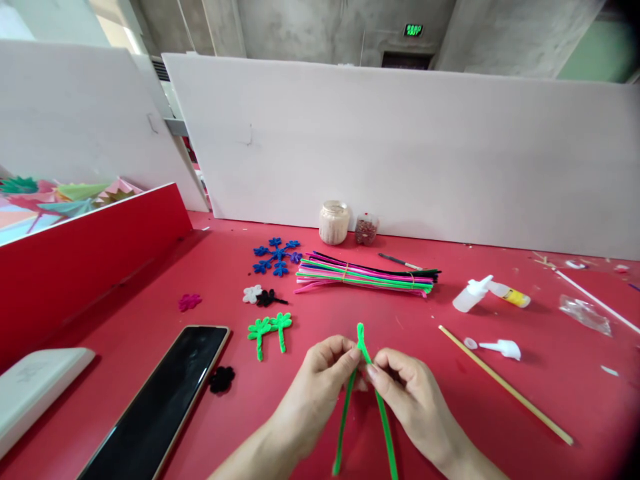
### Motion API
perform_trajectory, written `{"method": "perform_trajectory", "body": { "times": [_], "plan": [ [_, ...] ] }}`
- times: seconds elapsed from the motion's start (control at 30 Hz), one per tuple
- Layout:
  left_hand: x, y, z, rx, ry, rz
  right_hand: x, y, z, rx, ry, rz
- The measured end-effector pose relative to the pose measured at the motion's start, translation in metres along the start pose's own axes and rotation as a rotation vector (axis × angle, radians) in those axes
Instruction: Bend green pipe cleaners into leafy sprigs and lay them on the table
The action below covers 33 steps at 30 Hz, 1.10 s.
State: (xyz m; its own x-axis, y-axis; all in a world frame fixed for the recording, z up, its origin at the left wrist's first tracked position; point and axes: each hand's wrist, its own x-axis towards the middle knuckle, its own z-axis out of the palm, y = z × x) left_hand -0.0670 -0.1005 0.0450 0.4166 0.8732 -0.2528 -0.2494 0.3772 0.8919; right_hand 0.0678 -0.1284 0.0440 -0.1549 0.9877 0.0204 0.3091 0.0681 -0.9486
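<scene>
Thumbs and fingers of the left hand (320, 377) and right hand (415, 397) pinch a green fuzzy stem (383, 417) above the red table (135, 307), near its front. Folded tip points away, toward the white partition (400, 147); both legs run back toward the wearer. Bare concrete (320, 27) stands beyond. Jar (334, 228): pale contents. Clear cup (367, 231): brownish bits.
</scene>
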Motion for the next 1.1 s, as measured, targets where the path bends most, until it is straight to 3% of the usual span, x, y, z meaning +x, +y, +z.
{"method": "perform_trajectory", "body": {
  "times": [0.1,0.43,0.63,0.87,1.1],
  "plan": [
    [-0.0008,0.0007,0.0018,0.0,-0.036,-0.006,-0.0001,-0.001,-0.0006,-0.019,-0.014,0.005],
    [0.0028,0.0047,-0.001,-0.003,0.027,-0.024,-0.0018,-0.0006,0.0031,-0.116,-0.044,-0.046],
    [0.0032,0.0045,0.0,-0.048,0.052,-0.003,-0.0018,0.0003,0.0029,-0.208,0.057,-0.047],
    [0.0027,0.0008,-0.0002,-0.142,0.012,-0.026,0.0016,-0.0055,0.0024,0.079,-0.082,-0.02],
    [0.0021,0.001,0.0004,-0.145,-0.002,-0.016,0.0027,-0.0022,0.0008,0.123,-0.074,-0.006]
  ]
}}
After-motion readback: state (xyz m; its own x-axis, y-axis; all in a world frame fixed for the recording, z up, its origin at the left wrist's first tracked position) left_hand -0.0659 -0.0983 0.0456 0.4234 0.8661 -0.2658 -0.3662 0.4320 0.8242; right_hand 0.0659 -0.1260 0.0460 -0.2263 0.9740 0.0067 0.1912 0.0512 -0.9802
